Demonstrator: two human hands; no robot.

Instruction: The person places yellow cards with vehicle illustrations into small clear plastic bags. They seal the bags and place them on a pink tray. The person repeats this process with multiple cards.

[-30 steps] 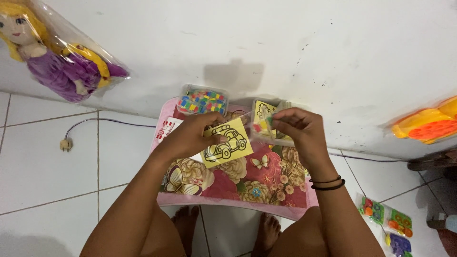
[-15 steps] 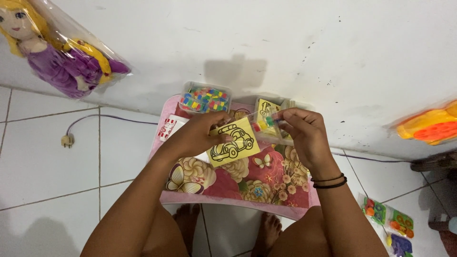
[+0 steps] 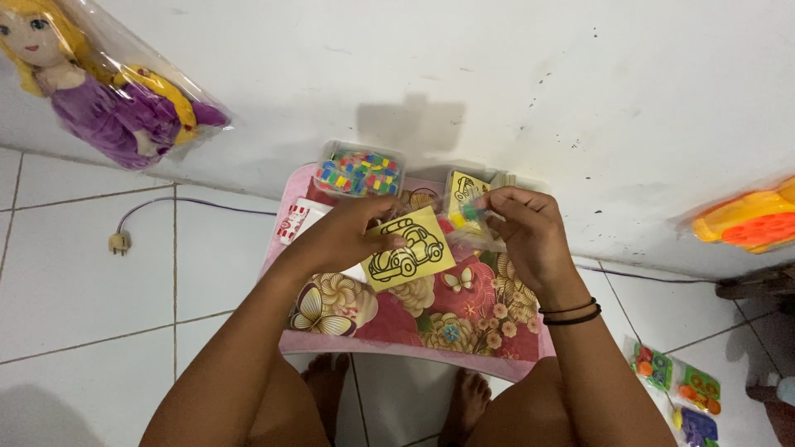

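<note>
While over the floral pink surface's [image 3: 464,327] far edge: yellow car-outline card [image 3: 407,248] pinched in left grip [image 3: 352,236], clear plastic packet [image 3: 468,211] clasped in right grip [image 3: 530,236].

The scene is evenly and fairly brightly lit by soft indoor light; a blurred grey shadow falls on the white wall [image 3: 497,74] just above the clear box of coloured beads [image 3: 362,171]; plastic wrap around the doll [image 3: 99,91] shows mild glare; focus is reasonably sharp centrally; edges bend slightly from wide-angle distortion.

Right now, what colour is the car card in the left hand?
Yellow, with a black car outline; the card shows best in the head view.
</note>
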